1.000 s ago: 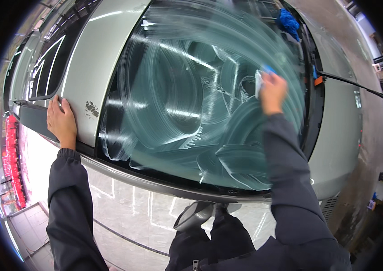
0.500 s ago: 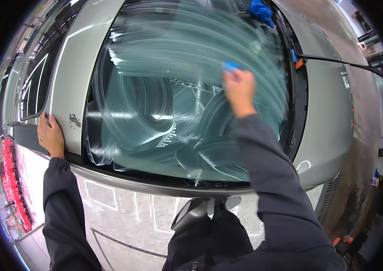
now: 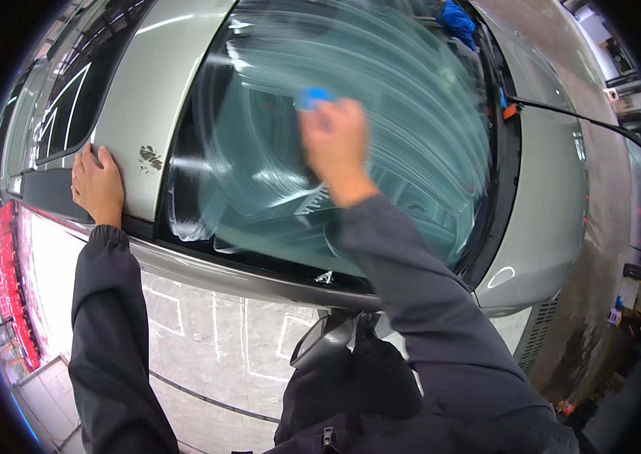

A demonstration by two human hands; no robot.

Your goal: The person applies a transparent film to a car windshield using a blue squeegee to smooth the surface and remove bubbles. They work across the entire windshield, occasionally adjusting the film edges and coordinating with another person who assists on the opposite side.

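Head view: our right hand [image 3: 333, 144] is clenched around a blue pad [image 3: 313, 97], pressed on the soapy windshield [image 3: 411, 113] near its middle. Left hand [image 3: 98, 185] lies flat, fingers released, on the silver roof [image 3: 146, 98] edge.

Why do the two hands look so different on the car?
The left hand lies flat and sharp on the silver roof pillar, holding nothing. The right hand is blurred on the soapy windshield, pressing a blue sponge. Both hands are bare, with dark sleeves.
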